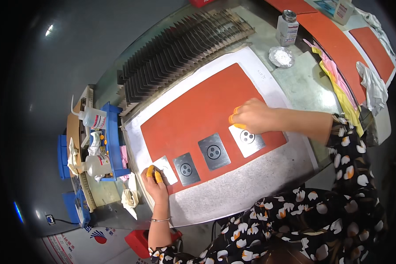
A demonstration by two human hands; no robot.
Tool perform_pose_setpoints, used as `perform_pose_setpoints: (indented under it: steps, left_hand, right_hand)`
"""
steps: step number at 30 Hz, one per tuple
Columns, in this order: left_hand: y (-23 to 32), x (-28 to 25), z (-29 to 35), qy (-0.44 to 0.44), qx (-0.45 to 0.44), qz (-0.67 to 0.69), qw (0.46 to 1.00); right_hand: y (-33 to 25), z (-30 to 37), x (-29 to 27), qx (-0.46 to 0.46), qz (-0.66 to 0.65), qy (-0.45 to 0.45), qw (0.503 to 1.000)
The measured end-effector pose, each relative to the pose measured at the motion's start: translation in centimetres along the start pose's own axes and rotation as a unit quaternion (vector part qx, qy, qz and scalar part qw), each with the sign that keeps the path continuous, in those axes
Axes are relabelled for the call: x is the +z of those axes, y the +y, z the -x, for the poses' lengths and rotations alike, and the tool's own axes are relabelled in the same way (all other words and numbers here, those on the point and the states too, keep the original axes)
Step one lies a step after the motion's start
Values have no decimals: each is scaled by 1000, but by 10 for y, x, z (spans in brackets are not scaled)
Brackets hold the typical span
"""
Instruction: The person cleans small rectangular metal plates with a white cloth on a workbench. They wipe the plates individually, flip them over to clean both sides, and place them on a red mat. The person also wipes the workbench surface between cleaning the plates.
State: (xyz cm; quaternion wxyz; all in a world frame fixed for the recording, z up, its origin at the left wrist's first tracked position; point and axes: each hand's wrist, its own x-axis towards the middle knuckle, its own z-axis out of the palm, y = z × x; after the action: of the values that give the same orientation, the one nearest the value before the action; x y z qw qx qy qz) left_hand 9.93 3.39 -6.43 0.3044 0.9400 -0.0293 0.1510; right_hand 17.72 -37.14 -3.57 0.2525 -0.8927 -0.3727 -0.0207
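Red mat (198,105), four square metal plates, left hand (155,185) fingertips pressing leftmost plate (166,169), right hand (251,115) curled, touching rightmost plate (248,140)

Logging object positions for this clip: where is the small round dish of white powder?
In the head view, the small round dish of white powder sits upper right on the table, just below the clear lidded bottle and beyond the orange mat's far corner.

Four metal plates (213,152) lie in a row on the mat (198,105) — rack (180,48) behind.
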Motion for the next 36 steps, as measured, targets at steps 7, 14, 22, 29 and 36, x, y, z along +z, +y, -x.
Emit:
perform_pose_setpoints:
  steps: [7,14,22,29,36]
  left_hand:
    - [11,-2,0,-1,13,13,1000]
    - [0,-5,2,-7,60,-52,997]
    - [7,-1,-1,-18,18,-45,999]
    - [13,-2,-2,-12,32,-60,998]
    - [14,-4,0,-4,76,-94,993]
  right_hand:
    - [3,7,-14,40,44,-95,994]
    - [30,15,-30,48,26,-84,995]
    - [16,17,-27,1,41,-93,995]
    - [24,25,-25,-18,37,-67,997]
    - [32,49,-40,11,2,-22,1000]
